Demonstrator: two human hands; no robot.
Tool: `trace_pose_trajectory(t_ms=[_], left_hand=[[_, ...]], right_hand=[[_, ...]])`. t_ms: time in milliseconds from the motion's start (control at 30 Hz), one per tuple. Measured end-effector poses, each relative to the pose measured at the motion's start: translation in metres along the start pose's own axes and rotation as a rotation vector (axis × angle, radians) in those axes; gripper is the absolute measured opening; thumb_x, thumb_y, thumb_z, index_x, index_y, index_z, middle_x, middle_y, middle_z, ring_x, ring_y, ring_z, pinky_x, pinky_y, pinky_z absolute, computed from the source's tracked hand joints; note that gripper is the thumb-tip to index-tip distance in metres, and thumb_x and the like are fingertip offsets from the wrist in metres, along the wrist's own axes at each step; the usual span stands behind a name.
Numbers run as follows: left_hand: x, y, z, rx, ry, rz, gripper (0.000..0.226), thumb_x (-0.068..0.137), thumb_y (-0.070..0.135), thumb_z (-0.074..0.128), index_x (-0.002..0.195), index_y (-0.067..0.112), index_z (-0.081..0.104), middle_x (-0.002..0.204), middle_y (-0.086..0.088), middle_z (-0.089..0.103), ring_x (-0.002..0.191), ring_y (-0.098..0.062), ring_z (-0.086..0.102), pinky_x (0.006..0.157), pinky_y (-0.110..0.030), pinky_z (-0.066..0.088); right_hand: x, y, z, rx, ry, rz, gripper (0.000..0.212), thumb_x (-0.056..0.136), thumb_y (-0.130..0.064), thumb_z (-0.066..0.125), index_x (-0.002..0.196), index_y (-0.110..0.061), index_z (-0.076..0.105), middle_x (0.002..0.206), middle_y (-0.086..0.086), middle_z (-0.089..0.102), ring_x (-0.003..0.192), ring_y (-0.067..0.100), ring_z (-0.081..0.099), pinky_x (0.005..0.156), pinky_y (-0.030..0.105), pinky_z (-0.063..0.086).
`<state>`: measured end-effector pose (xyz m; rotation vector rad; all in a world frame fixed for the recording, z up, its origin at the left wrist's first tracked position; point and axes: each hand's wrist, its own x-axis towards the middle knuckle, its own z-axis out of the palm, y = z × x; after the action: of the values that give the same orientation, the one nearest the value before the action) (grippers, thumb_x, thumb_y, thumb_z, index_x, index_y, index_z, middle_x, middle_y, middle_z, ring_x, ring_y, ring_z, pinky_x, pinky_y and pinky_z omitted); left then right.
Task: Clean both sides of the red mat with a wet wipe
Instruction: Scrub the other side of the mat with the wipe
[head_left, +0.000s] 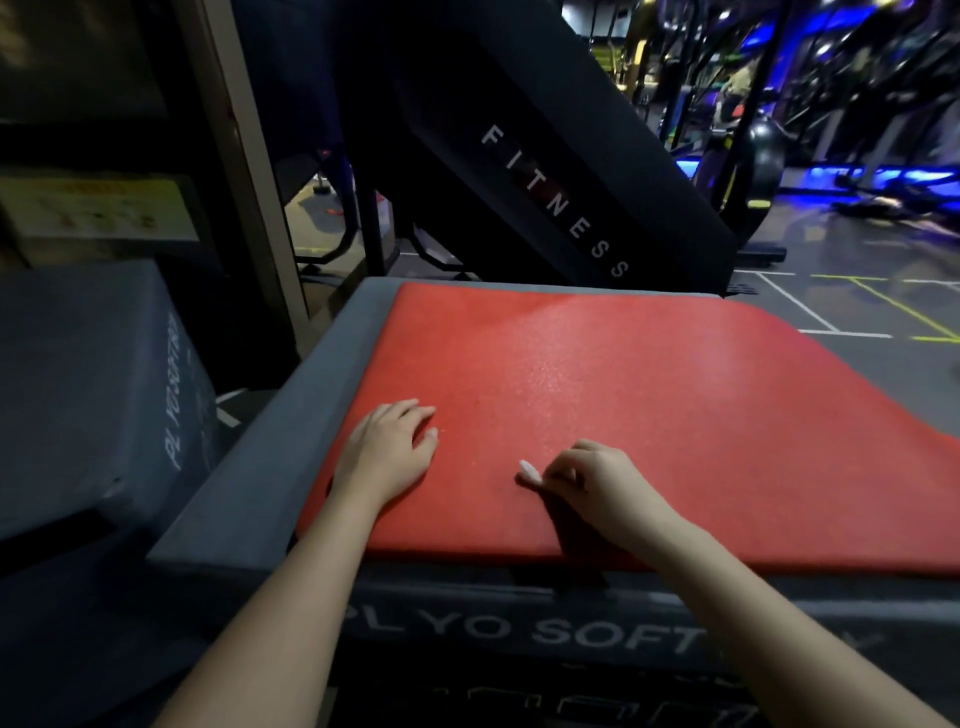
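Note:
The red mat (623, 405) lies flat on top of a grey soft plyo box (234, 493), its right part hanging past the box. My left hand (389, 452) rests flat on the mat's near left corner, fingers relaxed. My right hand (592, 483) sits near the mat's front edge with its fingers curled round a small bunched white wet wipe (530, 472), which sticks out to the left and touches the mat. A damp sheen shows on the mat's middle.
A second grey plyo box (93, 395) stands at the left. A black slanted machine panel marked FITNESS (550, 197) rises behind the mat. Gym floor with painted lines (831, 312) and blue-lit equipment lie at the right back.

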<state>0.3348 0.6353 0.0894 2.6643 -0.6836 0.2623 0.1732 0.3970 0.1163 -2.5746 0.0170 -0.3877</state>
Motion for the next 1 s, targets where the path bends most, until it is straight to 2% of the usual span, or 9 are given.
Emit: trace_pose_trajectory(t_ms=[67, 200, 300, 433, 500, 700, 833, 900, 1000], left_hand=[[0.001, 0.000, -0.001, -0.011, -0.003, 0.000, 0.043, 0.100, 0.045, 0.048, 0.140, 0.032, 0.058, 0.150, 0.009, 0.051, 0.138, -0.013, 0.042, 0.115, -0.033, 0.029], [-0.001, -0.001, -0.002, -0.022, -0.010, 0.002, 0.044, 0.101, 0.044, 0.046, 0.142, 0.032, 0.056, 0.151, 0.009, 0.049, 0.139, -0.013, 0.040, 0.115, -0.033, 0.029], [-0.001, -0.001, -0.002, -0.017, 0.004, 0.010, 0.044, 0.101, 0.042, 0.047, 0.142, 0.031, 0.057, 0.151, 0.008, 0.050, 0.138, -0.014, 0.041, 0.115, -0.034, 0.030], [0.001, -0.002, -0.002, -0.023, 0.008, 0.014, 0.043, 0.100, 0.042, 0.048, 0.141, 0.030, 0.058, 0.150, 0.008, 0.051, 0.137, -0.015, 0.042, 0.115, -0.036, 0.031], [0.000, -0.001, -0.003, -0.024, 0.010, 0.013, 0.043, 0.100, 0.041, 0.049, 0.141, 0.030, 0.058, 0.150, 0.007, 0.051, 0.137, -0.016, 0.043, 0.115, -0.035, 0.031], [0.000, -0.001, 0.000, -0.025, 0.005, 0.011, 0.044, 0.102, 0.042, 0.047, 0.143, 0.030, 0.056, 0.152, 0.007, 0.049, 0.138, -0.016, 0.041, 0.116, -0.035, 0.028], [0.001, -0.002, 0.001, -0.015, 0.014, 0.010, 0.044, 0.102, 0.041, 0.046, 0.143, 0.030, 0.056, 0.152, 0.007, 0.049, 0.139, -0.015, 0.040, 0.116, -0.034, 0.027], [0.001, -0.003, 0.002, -0.024, 0.013, 0.014, 0.044, 0.101, 0.041, 0.046, 0.143, 0.030, 0.056, 0.152, 0.007, 0.049, 0.138, -0.015, 0.040, 0.117, -0.035, 0.027], [0.002, -0.005, 0.004, -0.042, 0.015, 0.008, 0.043, 0.100, 0.041, 0.048, 0.141, 0.030, 0.058, 0.150, 0.007, 0.050, 0.137, -0.015, 0.042, 0.116, -0.036, 0.028]], right_hand=[[0.010, 0.000, -0.001, -0.068, -0.031, 0.009, 0.023, 0.091, -0.037, 0.070, 0.088, -0.015, 0.075, 0.085, -0.001, 0.060, 0.075, 0.017, 0.059, 0.069, 0.024, 0.042], [-0.003, -0.013, -0.003, -0.058, -0.135, -0.032, 0.040, 0.088, -0.061, 0.059, 0.086, -0.024, 0.072, 0.084, -0.008, 0.061, 0.073, 0.007, 0.058, 0.068, 0.019, 0.047], [-0.017, -0.020, -0.006, -0.024, -0.204, -0.035, 0.043, 0.087, -0.066, 0.055, 0.086, -0.027, 0.071, 0.084, -0.010, 0.061, 0.075, 0.006, 0.059, 0.066, 0.014, 0.046], [-0.006, -0.012, 0.005, -0.027, -0.038, 0.010, 0.013, 0.092, -0.030, 0.070, 0.092, -0.018, 0.073, 0.088, -0.004, 0.061, 0.080, 0.014, 0.060, 0.064, 0.012, 0.040], [-0.008, -0.010, 0.017, -0.001, 0.028, 0.022, 0.006, 0.091, -0.018, 0.072, 0.094, -0.015, 0.075, 0.088, 0.000, 0.062, 0.079, 0.017, 0.060, 0.067, 0.018, 0.041], [-0.038, -0.027, 0.002, 0.060, -0.110, -0.115, 0.042, 0.086, -0.060, 0.055, 0.092, -0.024, 0.076, 0.086, -0.009, 0.063, 0.072, 0.006, 0.060, 0.064, 0.011, 0.043], [-0.037, -0.030, -0.001, 0.048, -0.234, -0.140, 0.046, 0.086, -0.066, 0.050, 0.098, -0.028, 0.074, 0.093, -0.015, 0.061, 0.080, 0.002, 0.060, 0.069, 0.014, 0.046], [-0.034, -0.037, 0.008, 0.053, -0.241, -0.206, 0.057, 0.088, -0.071, 0.043, 0.100, -0.024, 0.073, 0.095, -0.012, 0.059, 0.079, 0.004, 0.060, 0.069, 0.016, 0.049], [-0.022, -0.039, 0.020, 0.038, -0.196, -0.229, 0.051, 0.091, -0.062, 0.043, 0.099, -0.020, 0.071, 0.096, -0.007, 0.056, 0.078, 0.007, 0.059, 0.069, 0.019, 0.049]])
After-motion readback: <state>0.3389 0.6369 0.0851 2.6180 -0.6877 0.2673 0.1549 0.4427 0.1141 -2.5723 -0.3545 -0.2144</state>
